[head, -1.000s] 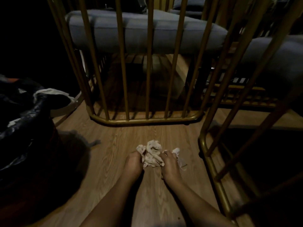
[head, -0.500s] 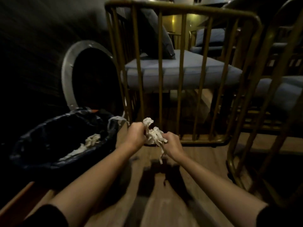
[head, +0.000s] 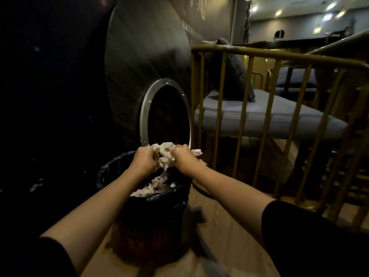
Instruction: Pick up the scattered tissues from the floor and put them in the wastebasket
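A bunch of crumpled white tissues [head: 164,155] is held between both hands right above the wastebasket [head: 151,220]. My left hand [head: 144,161] grips its left side and my right hand [head: 184,161] grips its right side, with a loose end sticking out past the right hand. The wastebasket is dark, lined with a black bag, and stands on the wooden floor. More crumpled tissues [head: 151,187] lie inside it under my hands.
A brass-coloured barred frame [head: 241,120] with a grey seat cushion [head: 269,114] stands just right of the basket. A round metal-rimmed opening [head: 144,114] in a dark wall is behind the basket. The left side is dark. Wooden floor [head: 225,236] shows at the bottom.
Both hands lifted the bunch of tissues off the floor and carried it left to a spot over the wastebasket. The view swung up and to the left.
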Tool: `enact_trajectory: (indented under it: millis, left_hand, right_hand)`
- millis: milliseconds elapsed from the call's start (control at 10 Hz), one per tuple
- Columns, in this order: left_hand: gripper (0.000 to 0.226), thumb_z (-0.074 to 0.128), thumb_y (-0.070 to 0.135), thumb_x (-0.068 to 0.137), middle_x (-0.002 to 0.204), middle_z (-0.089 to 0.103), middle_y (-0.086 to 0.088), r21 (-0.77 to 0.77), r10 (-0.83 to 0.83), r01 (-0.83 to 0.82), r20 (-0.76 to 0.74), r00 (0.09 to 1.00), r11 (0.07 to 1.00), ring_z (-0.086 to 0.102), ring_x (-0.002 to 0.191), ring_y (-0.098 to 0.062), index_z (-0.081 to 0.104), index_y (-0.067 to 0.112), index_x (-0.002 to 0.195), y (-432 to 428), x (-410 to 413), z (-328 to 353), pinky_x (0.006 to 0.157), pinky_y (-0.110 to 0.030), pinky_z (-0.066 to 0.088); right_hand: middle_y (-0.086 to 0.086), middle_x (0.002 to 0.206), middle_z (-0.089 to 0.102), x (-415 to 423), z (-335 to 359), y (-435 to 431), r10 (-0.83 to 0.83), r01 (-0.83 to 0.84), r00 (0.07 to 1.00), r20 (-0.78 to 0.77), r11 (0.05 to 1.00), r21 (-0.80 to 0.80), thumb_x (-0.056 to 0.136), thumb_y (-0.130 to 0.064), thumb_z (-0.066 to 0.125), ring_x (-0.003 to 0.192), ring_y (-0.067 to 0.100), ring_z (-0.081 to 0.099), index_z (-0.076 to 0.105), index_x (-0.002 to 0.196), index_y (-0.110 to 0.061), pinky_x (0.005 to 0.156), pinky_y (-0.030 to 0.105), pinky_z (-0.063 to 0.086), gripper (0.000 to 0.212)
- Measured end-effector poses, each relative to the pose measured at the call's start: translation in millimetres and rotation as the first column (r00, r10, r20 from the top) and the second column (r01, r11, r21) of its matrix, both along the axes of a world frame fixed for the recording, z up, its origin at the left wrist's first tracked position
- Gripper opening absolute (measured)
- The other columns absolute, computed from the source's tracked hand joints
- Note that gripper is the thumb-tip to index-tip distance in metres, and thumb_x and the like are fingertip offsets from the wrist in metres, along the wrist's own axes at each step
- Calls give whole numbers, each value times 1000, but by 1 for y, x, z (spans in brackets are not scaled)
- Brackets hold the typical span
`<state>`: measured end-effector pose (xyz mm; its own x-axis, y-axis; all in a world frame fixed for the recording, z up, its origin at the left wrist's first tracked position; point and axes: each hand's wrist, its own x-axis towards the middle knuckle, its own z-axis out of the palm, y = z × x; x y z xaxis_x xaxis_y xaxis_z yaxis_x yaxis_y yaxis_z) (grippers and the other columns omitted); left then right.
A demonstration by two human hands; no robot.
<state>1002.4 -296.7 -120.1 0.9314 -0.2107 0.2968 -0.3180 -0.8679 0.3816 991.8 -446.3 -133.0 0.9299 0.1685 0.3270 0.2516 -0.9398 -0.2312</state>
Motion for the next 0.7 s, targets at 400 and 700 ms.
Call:
enact_trajectory:
  millis: [400,700]
  left_hand:
    - [25,71,18,77,102,71,-5,227,-27,102,-311,950,968,65,96,-19,72,16,102,88,-10,4,78,-24,48]
    - [34,63,23,85,116,67,-17,138,-202,202,-13,979,970,60,111,-30,63,8,116,16,-29,23,91,-36,48]
  right_hand:
    - [14,114,67,-9,12,73,199,-274,918,-343,944,-184,79,-29,72,104,28,61,64,114,-8,87,35,50,41]
    - [12,136,53,-50,35,-33,59,-62,981,-187,998,-10,88,-43,58,125,26,50,45,135,-12,100,36,43,58]
